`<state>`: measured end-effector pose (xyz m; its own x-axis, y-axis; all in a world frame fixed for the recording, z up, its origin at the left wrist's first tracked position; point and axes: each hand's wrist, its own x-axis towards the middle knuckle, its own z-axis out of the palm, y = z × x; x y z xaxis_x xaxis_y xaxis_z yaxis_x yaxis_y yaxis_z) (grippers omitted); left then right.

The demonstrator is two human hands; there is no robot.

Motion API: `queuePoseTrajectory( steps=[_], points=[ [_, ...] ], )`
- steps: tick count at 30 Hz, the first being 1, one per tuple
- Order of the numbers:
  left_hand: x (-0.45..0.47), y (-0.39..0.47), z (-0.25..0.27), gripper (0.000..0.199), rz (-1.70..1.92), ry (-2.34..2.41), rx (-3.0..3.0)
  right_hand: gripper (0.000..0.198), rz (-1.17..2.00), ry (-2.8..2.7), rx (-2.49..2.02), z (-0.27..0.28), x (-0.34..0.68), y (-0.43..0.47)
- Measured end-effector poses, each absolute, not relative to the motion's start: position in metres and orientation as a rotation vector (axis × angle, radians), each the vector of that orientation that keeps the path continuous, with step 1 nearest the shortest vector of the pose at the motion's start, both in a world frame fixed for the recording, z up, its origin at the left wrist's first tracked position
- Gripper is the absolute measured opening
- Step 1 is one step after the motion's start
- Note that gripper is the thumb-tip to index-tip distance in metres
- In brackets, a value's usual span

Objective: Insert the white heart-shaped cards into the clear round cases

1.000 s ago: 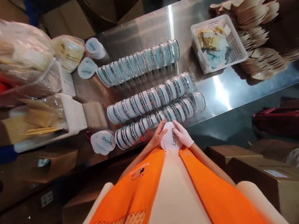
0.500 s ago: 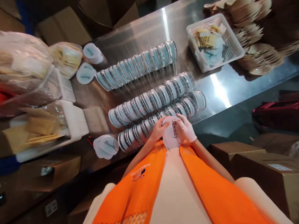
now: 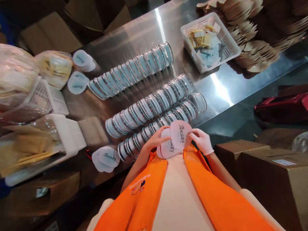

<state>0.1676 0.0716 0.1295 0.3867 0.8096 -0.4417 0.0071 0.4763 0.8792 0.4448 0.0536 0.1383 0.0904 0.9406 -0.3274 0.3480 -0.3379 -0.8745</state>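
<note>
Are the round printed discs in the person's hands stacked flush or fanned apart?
Fanned apart. The top disc, pinched by the gloved right hand, sits offset above the lower disc held by the bare left hand; both prints show.

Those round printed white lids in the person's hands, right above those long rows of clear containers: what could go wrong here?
The right hand peels one round white printed lid off the lid stack in the left hand; two might cling together.

The rows of clear round containers lean domino-like on the steel table; a bump might topple a row.
</note>
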Motion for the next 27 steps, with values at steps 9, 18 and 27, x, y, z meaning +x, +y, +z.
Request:
queuePoseTrajectory(
  steps=[9, 18, 27],
  points=[
    [0.139, 0.065, 0.082, 0.06, 1.095, 1.45, 0.634, 0.034, 0.621, -1.646, -1.91, 0.141, 0.466, 0.07],
    [0.132, 0.077, 0.04, 0.055, 1.174, 1.522, 0.746, 0.032, 0.52, -2.368, -2.036, 0.186, 0.404, 0.132],
    [0.132, 0.079, 0.04, 0.055, 1.147, 1.501, 0.756, 0.033, 0.557, -2.537, -2.053, 0.181, 0.391, 0.142]
  ],
)
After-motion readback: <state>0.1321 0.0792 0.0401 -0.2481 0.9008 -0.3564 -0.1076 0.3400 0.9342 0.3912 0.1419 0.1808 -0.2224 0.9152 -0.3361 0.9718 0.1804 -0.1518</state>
